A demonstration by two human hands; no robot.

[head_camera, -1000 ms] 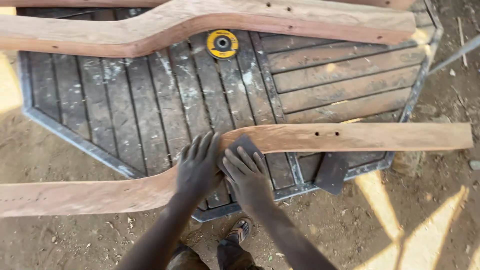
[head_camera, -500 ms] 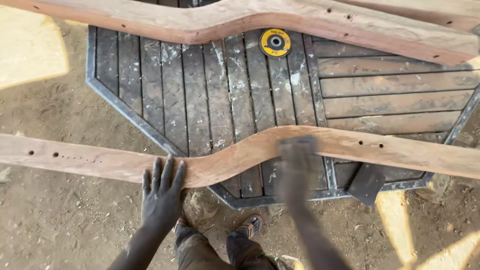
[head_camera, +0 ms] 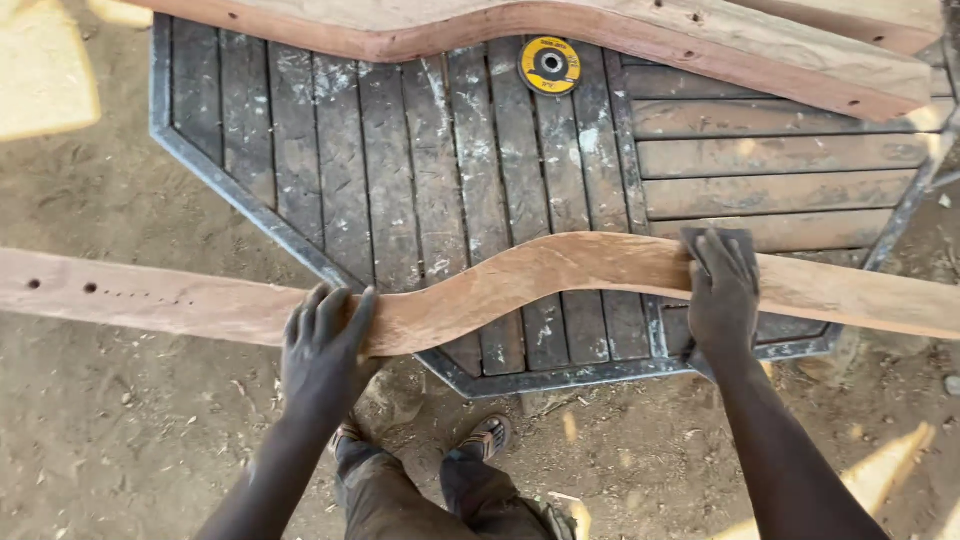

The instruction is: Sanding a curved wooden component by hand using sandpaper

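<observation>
A long curved wooden piece point(head_camera: 560, 275) lies across the near edge of a dark slatted octagonal table point(head_camera: 420, 160). My left hand point(head_camera: 325, 345) presses flat on the piece left of its bend, fingers spread. My right hand point(head_camera: 722, 290) lies on the piece to the right, pressing a dark sheet of sandpaper point(head_camera: 705, 240) against the wood. The piece's left end point(head_camera: 90, 290) has small holes drilled in it and overhangs the dirt ground.
A second curved wooden piece point(head_camera: 620, 35) lies along the far side of the table. A yellow and black grinding disc point(head_camera: 549, 65) rests on the slats just below it. My feet in sandals point(head_camera: 480, 440) stand on the dirt ground under the table edge.
My right hand has slid to the right along the wooden piece with the sandpaper. My left hand stays pressed on the left part. The view has shifted slightly.
</observation>
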